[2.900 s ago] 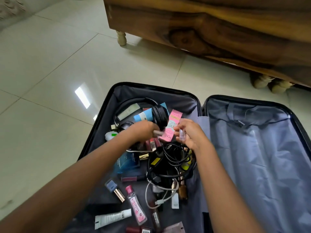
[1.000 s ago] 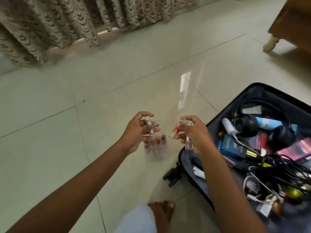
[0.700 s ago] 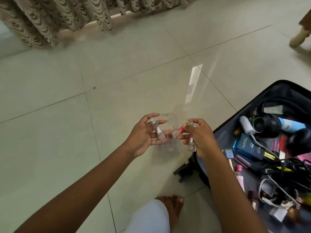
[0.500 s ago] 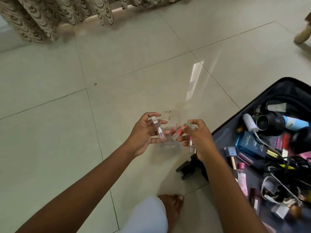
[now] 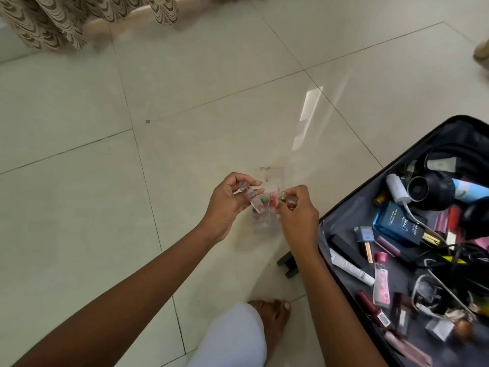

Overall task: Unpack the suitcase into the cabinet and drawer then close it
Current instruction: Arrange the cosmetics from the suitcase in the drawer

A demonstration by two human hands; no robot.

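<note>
Small vials (image 5: 255,205) are pinched in the left hand (image 5: 230,205) and the right hand (image 5: 297,215) above the hard floor (image 5: 185,128), beside the open suitcase (image 5: 423,140); a slip and breakage are judged possible.

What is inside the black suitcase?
The suitcase holds black headphones, a white charger, a blue box, a white tube, a pink bottle and tangled black cables. Whatever lies under the cables is covered, and its right side is out of view.
</note>
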